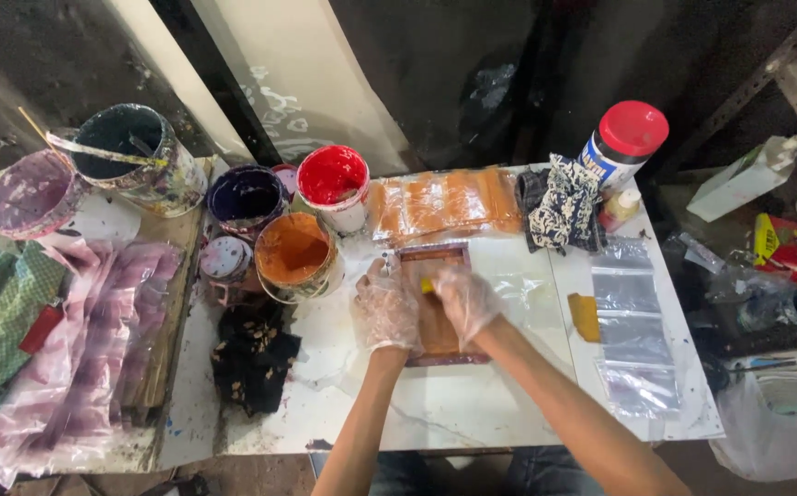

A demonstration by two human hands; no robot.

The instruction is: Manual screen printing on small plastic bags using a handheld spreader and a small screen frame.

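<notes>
**Gloved hands press on a small printing frame**

The left hand (385, 310), in a clear glove, lies flat with fingers together on the small brown-framed screen (437, 303). Just beside it, the gloved right hand (463, 298) curls over a yellow scraper (427, 286) on the same frame. An orange paint tub (294, 254) stands just left of the hands.

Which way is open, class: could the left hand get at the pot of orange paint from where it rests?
Probably yes. The left hand rests on the small frame, and the pot of orange paint stands just beside it, uncovered, with nothing between them.
</notes>
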